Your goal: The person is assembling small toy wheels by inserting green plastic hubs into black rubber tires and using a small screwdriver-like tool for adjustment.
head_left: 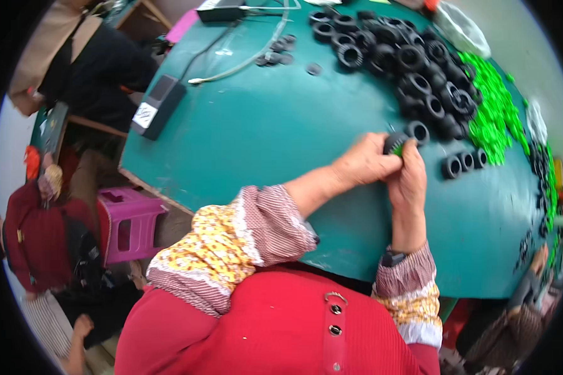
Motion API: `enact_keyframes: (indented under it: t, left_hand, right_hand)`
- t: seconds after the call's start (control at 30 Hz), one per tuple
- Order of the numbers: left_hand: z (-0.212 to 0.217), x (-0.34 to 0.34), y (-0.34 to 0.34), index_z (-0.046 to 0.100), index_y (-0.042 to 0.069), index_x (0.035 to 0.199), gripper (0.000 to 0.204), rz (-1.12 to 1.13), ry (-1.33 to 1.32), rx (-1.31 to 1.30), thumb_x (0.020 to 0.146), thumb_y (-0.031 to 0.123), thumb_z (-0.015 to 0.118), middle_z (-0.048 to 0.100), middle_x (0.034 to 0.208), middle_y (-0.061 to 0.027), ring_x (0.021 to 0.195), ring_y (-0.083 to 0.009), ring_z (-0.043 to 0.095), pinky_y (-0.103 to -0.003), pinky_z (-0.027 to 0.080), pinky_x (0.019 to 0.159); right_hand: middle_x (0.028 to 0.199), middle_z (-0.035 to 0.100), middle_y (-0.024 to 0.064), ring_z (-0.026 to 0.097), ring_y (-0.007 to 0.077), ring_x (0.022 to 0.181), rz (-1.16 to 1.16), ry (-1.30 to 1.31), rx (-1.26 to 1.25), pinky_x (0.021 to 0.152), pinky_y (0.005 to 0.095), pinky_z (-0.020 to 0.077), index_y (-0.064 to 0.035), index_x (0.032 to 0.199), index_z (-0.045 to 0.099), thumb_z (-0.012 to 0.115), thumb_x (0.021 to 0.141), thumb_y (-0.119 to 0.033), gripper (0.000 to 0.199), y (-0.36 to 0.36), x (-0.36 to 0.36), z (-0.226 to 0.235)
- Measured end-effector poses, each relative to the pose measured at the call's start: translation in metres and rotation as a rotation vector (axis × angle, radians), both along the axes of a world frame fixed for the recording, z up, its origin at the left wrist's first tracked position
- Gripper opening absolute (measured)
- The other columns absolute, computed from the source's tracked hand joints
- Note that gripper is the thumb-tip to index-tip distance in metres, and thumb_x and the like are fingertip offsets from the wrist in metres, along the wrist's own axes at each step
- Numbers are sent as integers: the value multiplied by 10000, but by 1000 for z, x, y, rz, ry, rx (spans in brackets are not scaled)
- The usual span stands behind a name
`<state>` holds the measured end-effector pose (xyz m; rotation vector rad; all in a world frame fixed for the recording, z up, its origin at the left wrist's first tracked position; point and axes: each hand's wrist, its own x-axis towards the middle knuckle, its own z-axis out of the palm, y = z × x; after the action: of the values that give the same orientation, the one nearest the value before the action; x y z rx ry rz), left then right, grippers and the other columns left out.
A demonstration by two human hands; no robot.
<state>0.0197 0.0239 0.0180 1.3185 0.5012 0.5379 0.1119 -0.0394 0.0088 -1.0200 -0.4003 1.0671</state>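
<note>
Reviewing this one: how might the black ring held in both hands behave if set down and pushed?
Stood on edge, the black ring would probably roll, given its round outline. Its seemingly ridged outer face suggests decent grip. It is likely light, looking small between the left hand and the right hand.

Left hand (364, 161) and right hand (410, 169) close together, gripping 1 black ring (394, 142) with green piece (398, 150) at its lower edge. Loose ring (410, 129) just beside, row of 3 rings (465, 164) to right. Beyond hands: big pile of black rings (413, 59), heap of bright green pieces (491, 112) against its right side. Farther left on green table (250, 137): small black discs (272, 59), pale cable (219, 77), black box (162, 103) with white label (145, 115). Purple stool (131, 219) left of table.
</note>
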Motion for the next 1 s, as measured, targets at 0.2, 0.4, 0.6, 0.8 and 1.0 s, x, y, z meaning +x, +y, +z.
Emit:
enact_keyframes:
  t: [0.2, 0.4, 0.6, 0.8, 1.0]
  left_hand:
    - [-2, -13, 3, 570, -1, 922, 216, -69, 40, -71, 739, 114, 571, 573, 710, -21, 579, -82, 531, -203, 450, 512]
    - [6, -50, 5, 582, 0, 913, 210, 95, 132, 29, 734, 110, 585, 564, 710, -9, 567, -63, 501, -190, 418, 500]
    - [3, -57, 5, 583, 11, 891, 201, 155, -24, -30, 762, 164, 608, 580, 701, -25, 572, -83, 532, -196, 438, 523]
    - [-1, -60, 13, 590, 24, 814, 161, 31, 44, -84, 763, 176, 606, 577, 656, -37, 542, -101, 544, -195, 435, 506]
    - [0, -61, 12, 591, 19, 757, 135, -29, 57, -63, 757, 153, 596, 581, 642, -39, 543, -109, 557, -201, 436, 511]
  right_hand:
    - [851, 568, 42, 530, 114, 685, 292, 61, 114, 589, 250, 438, -35, 967, 529, 466, 893, -286, 269, -12, 12, -3]
    - [933, 577, 21, 525, 93, 860, 262, -188, 62, 780, 264, 419, -29, 1042, 542, 462, 899, -274, 294, -4, -16, 5]
    - [808, 556, 10, 495, 63, 654, 232, -74, 86, 552, 193, 405, -22, 1011, 538, 468, 896, -276, 287, 10, -42, 13]
    - [685, 525, 16, 443, 71, 490, 283, -102, 118, 417, 176, 342, -17, 952, 542, 490, 882, -296, 293, 12, -42, 7]
    - [639, 502, 22, 428, 84, 460, 333, 36, 118, 407, 200, 350, -15, 931, 542, 478, 884, -265, 263, 9, -40, 7]
